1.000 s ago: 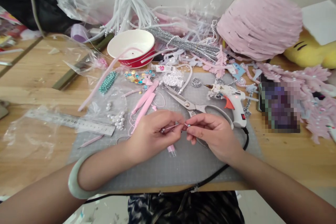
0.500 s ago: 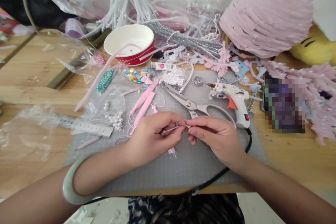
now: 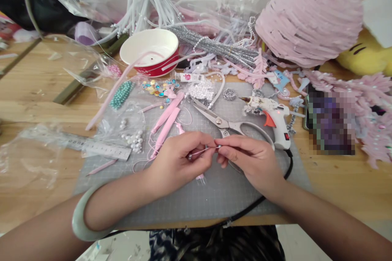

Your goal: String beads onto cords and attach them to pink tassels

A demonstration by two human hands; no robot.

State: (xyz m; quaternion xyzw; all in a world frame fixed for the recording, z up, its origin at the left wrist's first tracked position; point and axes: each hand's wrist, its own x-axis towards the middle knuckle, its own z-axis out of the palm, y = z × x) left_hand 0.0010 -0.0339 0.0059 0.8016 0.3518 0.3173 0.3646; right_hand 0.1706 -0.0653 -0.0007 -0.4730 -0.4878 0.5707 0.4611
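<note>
My left hand (image 3: 180, 159) pinches a thin pink cord (image 3: 199, 152) between thumb and forefinger, above the grey cutting mat (image 3: 171, 208). A small shiny bead (image 3: 190, 156) sits on the cord inside that hand's curl. At the left fingertips, my right hand (image 3: 248, 159) closes on a tiny bead (image 3: 218, 147), partly hidden by the fingers. Pink tassels (image 3: 167, 128) lie just beyond the left hand, one partly beneath it. Metal scissors (image 3: 219, 121) rest behind the right hand, which covers part of their handles.
A white glue gun (image 3: 280, 124) lies to the right, its black cable (image 3: 260, 200) curving toward the table's front edge. Loose white pearls (image 3: 200, 91), green beads (image 3: 121, 94), a steel ruler (image 3: 98, 146), a red-and-white bowl (image 3: 159, 68) and a phone (image 3: 330, 122) surround the mat.
Both hands keep nearly the same pose, fingertips together on the cord and bead. The whole view has shifted very slightly; nothing else has visibly moved.
</note>
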